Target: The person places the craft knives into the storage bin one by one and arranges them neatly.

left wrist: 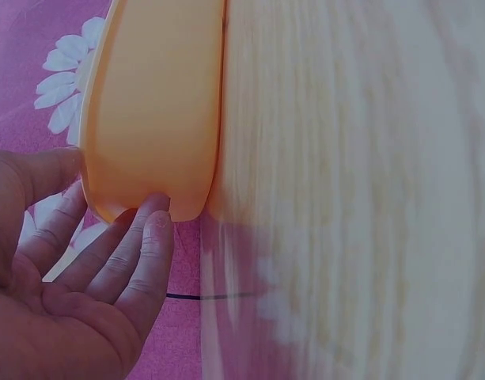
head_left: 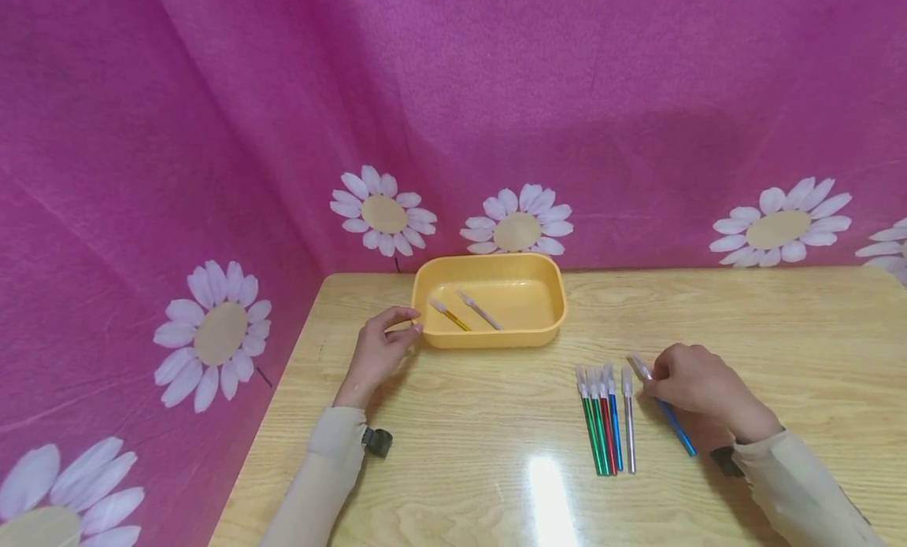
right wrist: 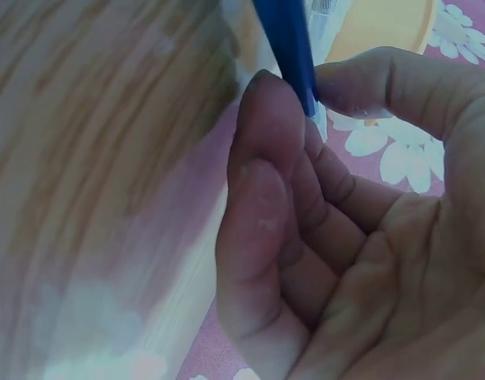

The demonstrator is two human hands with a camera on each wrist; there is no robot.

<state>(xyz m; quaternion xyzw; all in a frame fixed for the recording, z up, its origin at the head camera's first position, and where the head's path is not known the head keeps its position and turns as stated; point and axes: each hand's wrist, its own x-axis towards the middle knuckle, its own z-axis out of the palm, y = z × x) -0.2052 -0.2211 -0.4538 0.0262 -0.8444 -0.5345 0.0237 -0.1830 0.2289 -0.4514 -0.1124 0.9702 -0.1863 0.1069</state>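
Note:
My left hand [head_left: 379,349] holds the left end of a yellow plastic tray [head_left: 489,340], thumb at its rim and fingers against the outer wall in the left wrist view. Inside the tray lie a gold craft knife [head_left: 450,315] and a silver craft knife [head_left: 482,311], both with clear caps. On the right, my right hand [head_left: 697,380] pinches a blue craft knife [head_left: 676,429] near its capped end; the right wrist view shows it between thumb and fingertips. Left of that hand lies a row of capped craft knives, with green [head_left: 590,433], red [head_left: 612,437], blue [head_left: 616,433] and silver [head_left: 630,433] handles.
The light wooden table [head_left: 453,445] carries everything, its back edge just behind the tray. A magenta cloth [head_left: 567,75] with white daisies hangs behind and along the left side. Light glares off the tabletop near the front middle.

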